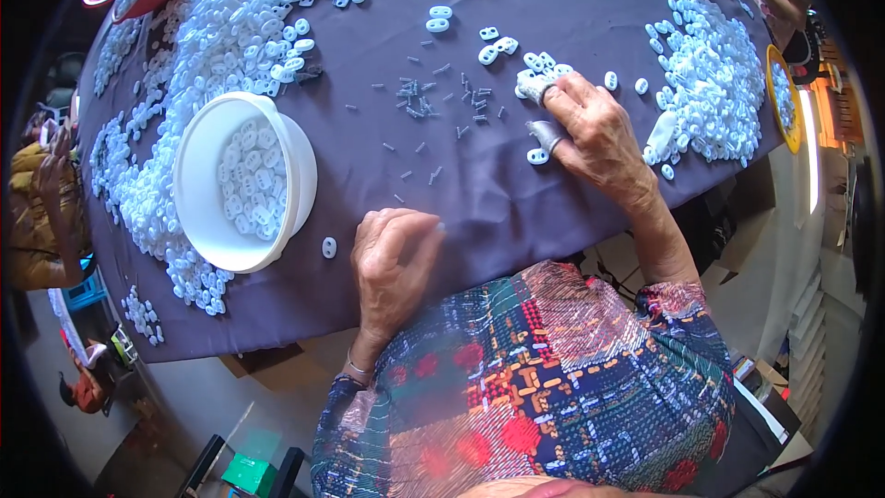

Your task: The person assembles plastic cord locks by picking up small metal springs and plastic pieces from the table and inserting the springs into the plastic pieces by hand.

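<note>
On the purple-cloth-covered desk (369, 161), a white oval two-holed plastic piece (537, 157) lies at eight o'clock from the nearer right hand (595, 129), long axis nearly three-to-nine, that grip parted; whether the left hand (395, 260) is closed, I cannot tell.

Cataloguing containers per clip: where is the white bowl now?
In the head view, the white bowl sits to the left of the left hand, beside the heap of white pieces.
</note>
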Tool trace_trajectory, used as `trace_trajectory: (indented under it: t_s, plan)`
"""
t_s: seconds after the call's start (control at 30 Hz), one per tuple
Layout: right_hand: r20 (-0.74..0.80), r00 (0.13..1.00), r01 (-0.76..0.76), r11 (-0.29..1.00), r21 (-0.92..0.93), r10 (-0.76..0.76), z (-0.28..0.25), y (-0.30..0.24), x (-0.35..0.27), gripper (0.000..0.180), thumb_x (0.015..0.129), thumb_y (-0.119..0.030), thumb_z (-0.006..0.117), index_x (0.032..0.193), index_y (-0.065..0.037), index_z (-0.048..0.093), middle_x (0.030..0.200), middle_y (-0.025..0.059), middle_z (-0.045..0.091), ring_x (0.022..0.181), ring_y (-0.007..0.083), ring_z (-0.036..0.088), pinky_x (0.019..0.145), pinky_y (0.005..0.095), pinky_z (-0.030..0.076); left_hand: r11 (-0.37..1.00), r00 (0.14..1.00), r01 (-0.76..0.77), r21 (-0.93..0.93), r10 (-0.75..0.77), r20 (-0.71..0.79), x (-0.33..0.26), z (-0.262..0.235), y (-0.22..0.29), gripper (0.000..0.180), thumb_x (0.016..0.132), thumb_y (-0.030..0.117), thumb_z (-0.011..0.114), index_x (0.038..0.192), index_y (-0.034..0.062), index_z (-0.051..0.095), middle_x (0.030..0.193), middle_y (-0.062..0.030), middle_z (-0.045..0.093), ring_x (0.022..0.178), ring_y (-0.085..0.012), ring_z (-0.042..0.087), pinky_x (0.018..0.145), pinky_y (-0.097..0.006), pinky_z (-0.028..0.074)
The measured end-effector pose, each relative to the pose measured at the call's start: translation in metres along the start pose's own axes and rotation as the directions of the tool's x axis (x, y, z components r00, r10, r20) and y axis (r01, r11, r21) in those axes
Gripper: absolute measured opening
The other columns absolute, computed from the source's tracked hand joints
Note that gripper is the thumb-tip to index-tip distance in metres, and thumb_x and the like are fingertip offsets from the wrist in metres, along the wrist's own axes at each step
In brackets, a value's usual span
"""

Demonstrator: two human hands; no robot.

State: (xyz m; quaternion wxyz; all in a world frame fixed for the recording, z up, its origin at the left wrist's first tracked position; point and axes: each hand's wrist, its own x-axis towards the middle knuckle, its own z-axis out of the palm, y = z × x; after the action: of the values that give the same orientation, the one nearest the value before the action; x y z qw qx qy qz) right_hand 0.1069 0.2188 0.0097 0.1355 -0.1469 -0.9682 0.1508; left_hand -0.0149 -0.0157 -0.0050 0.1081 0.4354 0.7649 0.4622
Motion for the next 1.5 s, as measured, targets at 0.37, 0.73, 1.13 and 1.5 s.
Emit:
trace_trajectory:
  t_s: [0.37,0.73,1.13,1.5]
  plan:
    - [0.039,0.999,0.003,0.993,0.117,-0.007,-0.001,0.007,0.002,0.039,0.073,-0.018,0.067,0.107,-0.003,0.056,0.09,0.012,0.055,0.082,0.0297,0.057,0.072,0.0393,0.047,1.0,1.0,0.009,0.007,-0.009,0.001,0.001,0.001,0.001,0.017,0.066,-0.001,0.072,0.079,0.0042,0.062,0.077,-0.0085,0.062,0.074,-0.0259,0.058,0.069,-0.036,0.044]
    - [0.21,0.975,0.071,0.997,0.03,-0.076,-0.013,0.001,0.005,0.028,0.072,-0.015,0.07,0.097,-0.007,0.061,0.085,0.0088,0.056,0.076,0.0255,0.057,0.068,0.035,0.046,1.0,1.0,0.002,-0.007,-0.002,0.007,0.002,0.0,0.001,0.017,0.067,-0.001,0.071,0.08,0.0038,0.062,0.078,-0.009,0.062,0.074,-0.026,0.058,0.068,-0.036,0.044]
    - [-0.135,0.983,-0.093,0.976,0.196,0.121,-0.003,0.036,0.014,0.017,0.074,-0.001,0.063,0.091,0.003,0.06,0.083,0.0119,0.054,0.074,0.0274,0.056,0.066,0.0358,0.044,1.0,1.0,-0.008,-0.005,0.008,0.015,0.0,0.0,0.002,0.018,0.066,-0.001,0.072,0.08,0.0037,0.062,0.077,-0.0088,0.062,0.074,-0.0257,0.057,0.069,-0.035,0.043]
    - [-0.086,0.993,-0.061,0.969,0.239,0.084,-0.01,0.026,0.001,0.012,0.072,0.002,0.063,0.082,0.004,0.057,0.077,0.0104,0.051,0.071,0.0246,0.053,0.063,0.034,0.043,1.0,1.0,0.015,-0.002,-0.015,0.015,0.0,-0.002,0.001,0.017,0.066,-0.002,0.072,0.08,0.0035,0.062,0.077,-0.0089,0.062,0.073,-0.0253,0.057,0.068,-0.035,0.044]
